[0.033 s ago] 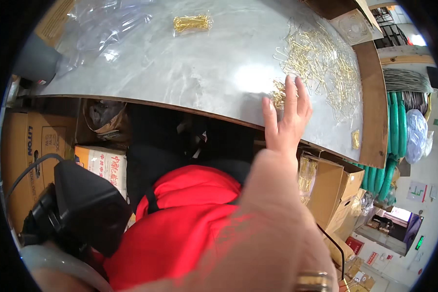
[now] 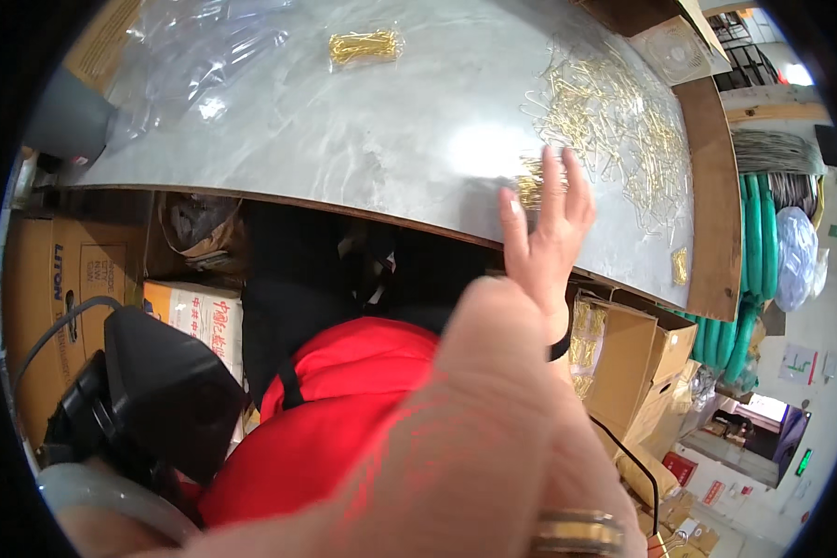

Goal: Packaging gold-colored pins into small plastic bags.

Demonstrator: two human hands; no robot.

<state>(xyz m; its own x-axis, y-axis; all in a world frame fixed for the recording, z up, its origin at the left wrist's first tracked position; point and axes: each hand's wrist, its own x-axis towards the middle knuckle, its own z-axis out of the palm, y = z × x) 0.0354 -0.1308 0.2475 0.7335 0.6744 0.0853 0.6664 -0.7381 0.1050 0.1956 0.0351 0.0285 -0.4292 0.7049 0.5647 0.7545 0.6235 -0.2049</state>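
Note:
My right hand [image 2: 551,219], with a black band [image 2: 560,347] at the wrist, reaches over the near edge of the grey table [image 2: 325,130]. Its thumb and outstretched fingers are spread around a small cluster of gold wire hooks [image 2: 530,182]; the fingers partly cover it. Beyond lies a wide loose heap of gold wire hooks [image 2: 609,112]. My left hand [image 2: 474,418] is a large blur close up, thumb pointing up and a gold ring [image 2: 578,534] on a finger. A pale bangle [image 2: 112,502] circles its wrist. Its other fingertips are cut off.
A clear packet of gold hooks [image 2: 365,46] lies at the table's far side. Clear plastic bags [image 2: 205,56] lie at far left. A small gold bundle [image 2: 680,266] sits by the wooden side board [image 2: 711,186]. Cardboard boxes [image 2: 614,358] stand below right; a black device [image 2: 172,386] is at left.
My left hand has shifted slightly left and uncovered the black band on my right wrist. My right hand stays at the small cluster of hooks, almost unmoved.

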